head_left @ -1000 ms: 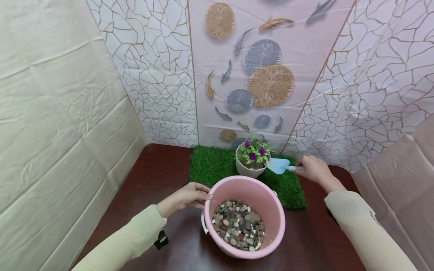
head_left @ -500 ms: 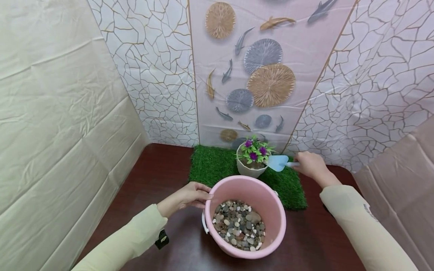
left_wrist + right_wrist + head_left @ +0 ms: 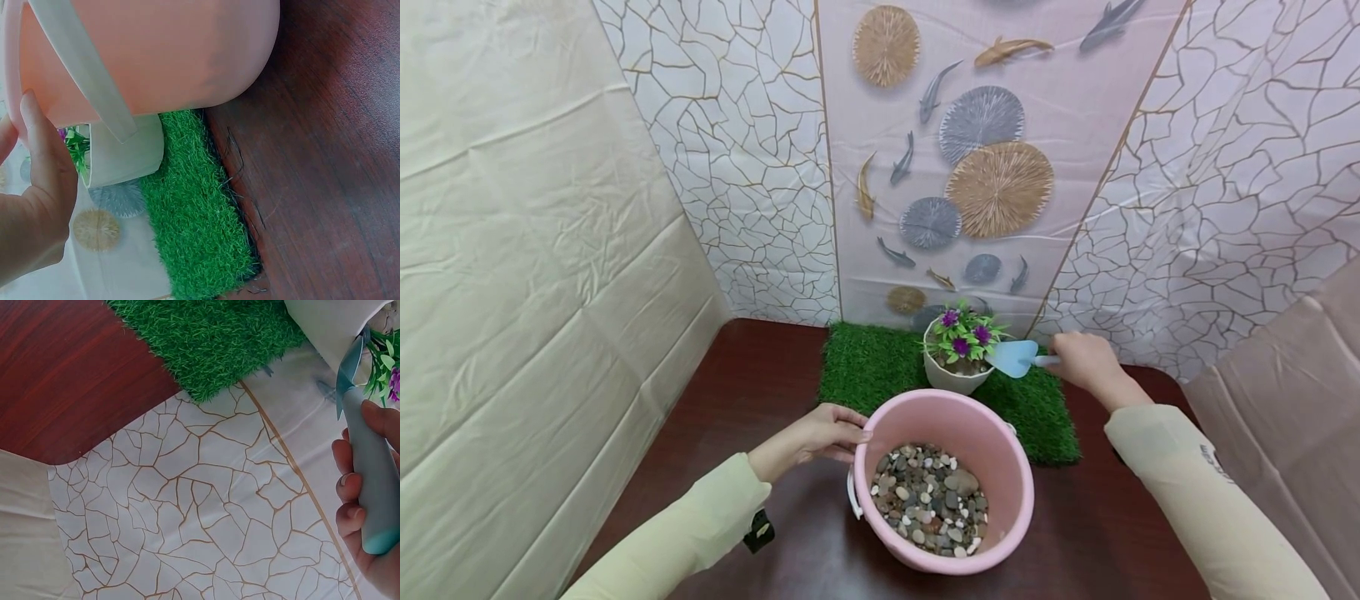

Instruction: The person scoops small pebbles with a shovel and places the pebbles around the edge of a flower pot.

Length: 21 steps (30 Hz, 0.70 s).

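Observation:
My left hand (image 3: 823,432) grips the rim of a pink bucket (image 3: 1011,533), thumb and fingers on either side of it in the left wrist view. Mixed pebbles (image 3: 925,500) cover the bucket's bottom. Behind it, a white flower pot (image 3: 951,381) holds a plant with purple flowers (image 3: 961,344) and green leaves. With curled fingers my right hand (image 3: 1086,365) holds a light blue hand trowel (image 3: 1013,358) by its handle. The trowel's blade tip reaches over the pot's right rim, beside the leaves. In the right wrist view the grey-blue handle (image 3: 375,475) lies across my fingers.
The pot stands on a green artificial grass mat (image 3: 872,367) at the back of a dark red-brown table (image 3: 775,367). Printed cloth (image 3: 760,167) hangs close behind, and beige cloth (image 3: 550,250) borders the left. A white bucket handle (image 3: 853,493) hangs at the bucket's left side.
My right hand has shifted slightly up and to the left, and the trowel's blade has risen a little at the pot's rim. The left hand and bucket stay put.

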{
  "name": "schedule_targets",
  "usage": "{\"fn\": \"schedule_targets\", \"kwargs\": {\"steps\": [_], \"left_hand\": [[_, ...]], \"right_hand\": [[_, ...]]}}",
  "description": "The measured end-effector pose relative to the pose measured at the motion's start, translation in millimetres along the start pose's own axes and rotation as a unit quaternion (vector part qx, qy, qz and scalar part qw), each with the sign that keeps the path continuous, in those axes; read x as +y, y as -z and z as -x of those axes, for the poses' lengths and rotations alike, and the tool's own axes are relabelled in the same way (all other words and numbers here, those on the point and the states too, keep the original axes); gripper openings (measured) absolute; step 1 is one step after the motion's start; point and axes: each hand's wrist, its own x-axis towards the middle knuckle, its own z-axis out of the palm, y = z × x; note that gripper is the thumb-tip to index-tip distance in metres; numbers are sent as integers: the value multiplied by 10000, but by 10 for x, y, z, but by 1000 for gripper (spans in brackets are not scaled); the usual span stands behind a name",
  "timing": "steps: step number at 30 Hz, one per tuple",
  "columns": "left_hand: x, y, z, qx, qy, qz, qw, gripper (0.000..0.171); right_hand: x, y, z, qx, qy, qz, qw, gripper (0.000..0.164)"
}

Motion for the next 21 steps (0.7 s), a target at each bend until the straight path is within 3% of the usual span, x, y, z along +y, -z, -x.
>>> {"fn": "schedule_targets", "kwargs": {"steps": [21], "left_hand": [[3, -1, 5, 58, 9, 9, 10000, 40]], "right_hand": [[76, 74, 81, -74, -78, -7, 9999, 26]]}}
